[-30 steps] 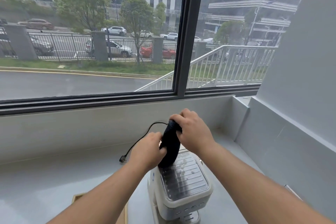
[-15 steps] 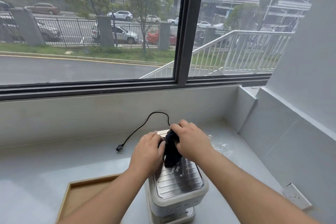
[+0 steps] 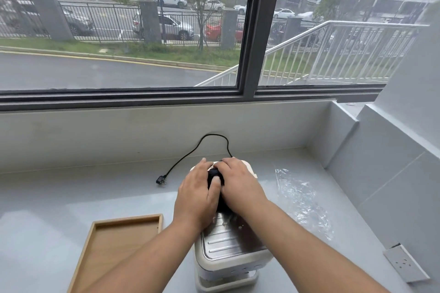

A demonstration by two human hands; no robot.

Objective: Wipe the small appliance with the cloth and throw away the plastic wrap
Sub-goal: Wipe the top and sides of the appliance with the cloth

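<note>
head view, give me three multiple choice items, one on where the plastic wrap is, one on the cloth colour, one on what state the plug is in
1. Where does the plastic wrap lie?
A. in the wooden tray
B. on the counter, right of the appliance
C. over the appliance's metal top

2. What colour is the cloth?
A. black
B. yellow
C. white

3. What state is the plug in?
A. pushed into the socket
B. held in the left hand
C. loose on the counter

Answers:
1 B: the plastic wrap lies crumpled on the counter, right of the appliance; the wooden tray holds none.
2 A: the cloth between the left hand and the right hand is black.
3 C: the plug rests free on the counter, far from the socket.
</note>
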